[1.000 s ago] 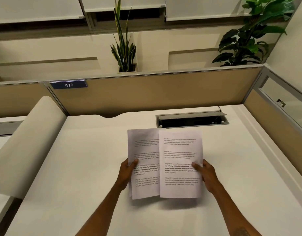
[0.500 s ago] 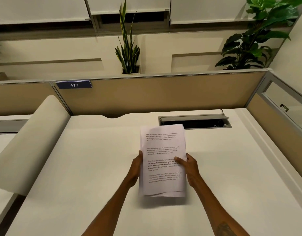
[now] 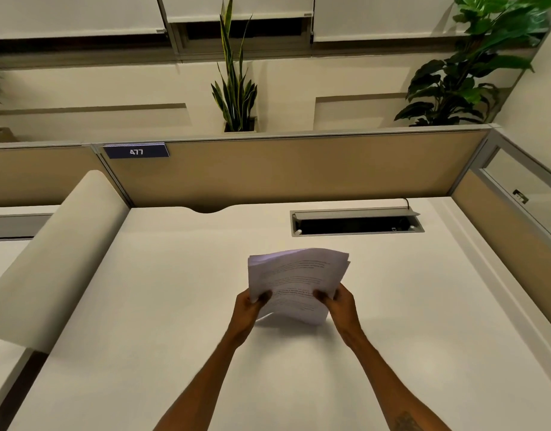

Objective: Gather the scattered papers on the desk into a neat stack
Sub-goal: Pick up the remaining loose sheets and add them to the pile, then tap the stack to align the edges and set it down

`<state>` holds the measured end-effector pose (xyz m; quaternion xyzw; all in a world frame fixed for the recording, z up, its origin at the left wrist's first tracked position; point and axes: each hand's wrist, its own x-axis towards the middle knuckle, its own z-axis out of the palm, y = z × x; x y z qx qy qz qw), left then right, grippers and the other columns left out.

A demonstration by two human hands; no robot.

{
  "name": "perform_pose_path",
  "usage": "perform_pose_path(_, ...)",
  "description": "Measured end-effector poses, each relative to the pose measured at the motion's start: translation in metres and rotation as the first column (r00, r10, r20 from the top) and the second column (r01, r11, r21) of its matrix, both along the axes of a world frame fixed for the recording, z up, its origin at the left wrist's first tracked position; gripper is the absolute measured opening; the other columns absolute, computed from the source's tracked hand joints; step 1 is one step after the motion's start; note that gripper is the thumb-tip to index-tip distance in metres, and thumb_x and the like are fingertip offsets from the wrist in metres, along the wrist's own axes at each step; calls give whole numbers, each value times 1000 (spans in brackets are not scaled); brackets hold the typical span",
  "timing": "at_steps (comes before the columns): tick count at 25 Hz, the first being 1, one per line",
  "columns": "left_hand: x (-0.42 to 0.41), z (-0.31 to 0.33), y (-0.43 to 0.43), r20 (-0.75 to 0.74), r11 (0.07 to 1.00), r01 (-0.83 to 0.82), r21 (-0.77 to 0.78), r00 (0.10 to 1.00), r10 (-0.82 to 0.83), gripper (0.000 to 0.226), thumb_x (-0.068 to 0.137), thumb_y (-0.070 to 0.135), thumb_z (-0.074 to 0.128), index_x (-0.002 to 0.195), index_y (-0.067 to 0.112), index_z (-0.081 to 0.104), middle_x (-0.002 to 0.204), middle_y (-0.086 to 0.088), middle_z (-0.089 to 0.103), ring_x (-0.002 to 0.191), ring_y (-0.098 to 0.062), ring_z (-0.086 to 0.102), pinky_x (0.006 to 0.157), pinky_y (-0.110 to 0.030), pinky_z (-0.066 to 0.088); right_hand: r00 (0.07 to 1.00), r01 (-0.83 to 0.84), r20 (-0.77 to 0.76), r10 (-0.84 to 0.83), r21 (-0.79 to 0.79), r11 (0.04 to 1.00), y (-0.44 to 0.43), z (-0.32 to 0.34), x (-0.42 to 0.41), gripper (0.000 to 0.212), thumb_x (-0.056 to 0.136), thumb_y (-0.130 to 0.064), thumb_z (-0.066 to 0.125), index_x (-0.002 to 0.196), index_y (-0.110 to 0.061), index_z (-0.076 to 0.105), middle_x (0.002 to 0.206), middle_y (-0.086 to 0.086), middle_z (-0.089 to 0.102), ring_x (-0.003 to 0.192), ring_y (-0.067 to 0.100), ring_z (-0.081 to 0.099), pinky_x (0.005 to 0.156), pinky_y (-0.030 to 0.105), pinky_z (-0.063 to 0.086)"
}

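A bundle of printed white papers (image 3: pixel 296 275) is held above the middle of the white desk (image 3: pixel 143 306), tilted back so its top edge leans away from me. Its sheets are roughly together, with edges fanned a little at the upper right. My left hand (image 3: pixel 247 307) grips the bundle's lower left edge, thumb on the front sheet. My right hand (image 3: pixel 341 301) grips the lower right edge the same way. No loose sheets lie on the desk surface in view.
An open cable slot (image 3: pixel 356 223) is set into the desk just beyond the papers. A tan partition (image 3: pixel 299 169) with a "477" label (image 3: pixel 136 150) closes the back and right. A rounded cream divider (image 3: pixel 59 259) rises at the left. Potted plants (image 3: pixel 235 88) stand behind the partition.
Two sheets held side by side were brought together into one bundle. The bundle then tilted back and moved slightly lower, with both hands sliding toward its bottom corners.
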<state>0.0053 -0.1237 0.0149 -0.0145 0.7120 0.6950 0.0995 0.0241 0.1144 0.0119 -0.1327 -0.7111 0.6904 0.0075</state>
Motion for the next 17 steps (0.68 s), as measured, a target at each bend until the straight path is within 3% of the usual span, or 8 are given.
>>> perform_pose_path(4, 0, 3, -2, 25, 999, 8, 36, 1000, -9, 44, 90, 7, 74, 133, 10, 65, 121, -6, 75, 112, -26, 71, 92, -33, 62, 999, -44, 1, 44, 18, 999, 4, 2, 0, 46, 85, -13, 78, 127, -19, 60, 118, -4, 71, 107, 16, 69, 91, 31, 59)
perform_pose_path(9, -6, 16, -1, -26, 999, -9, 33, 1000, 10, 34, 88, 21, 72, 122, 13, 72, 116, -8, 77, 109, -29, 71, 93, -37, 61, 999, -9, -52, 9, 12, 1000, -1, 18, -17, 24, 88, -15, 75, 106, -31, 71, 95, -14, 78, 87, 7, 73, 70, 19, 60)
perform_pose_path(12, -9, 19, -5, -39, 999, -13, 41, 999, 14, 34, 88, 23, 72, 121, 16, 72, 115, -7, 77, 107, -26, 72, 94, -39, 60, 997, 2, -77, 0, 23, 1000, -7, 21, -21, 24, 89, -13, 73, 98, -35, 71, 88, -18, 79, 79, 5, 74, 65, 17, 58)
perform_pose_path(15, -13, 18, -9, 9, 999, -4, 38, 1000, 3, 33, 88, 9, 77, 120, 14, 73, 116, -9, 77, 110, -32, 71, 97, -44, 60, 997, -18, -71, 19, 12, 1000, -7, 19, -20, 28, 88, -13, 75, 107, -32, 69, 93, -15, 78, 84, 8, 73, 68, 19, 60)
perform_pose_path(17, -14, 15, -10, 46, 999, 3, 36, 999, -5, 38, 86, 1, 77, 123, 4, 71, 119, -13, 75, 114, -37, 69, 98, -47, 59, 995, -89, -39, 89, -13, 996, -6, 17, -19, 44, 85, -12, 77, 123, -28, 60, 106, -12, 75, 93, 10, 73, 72, 22, 62)
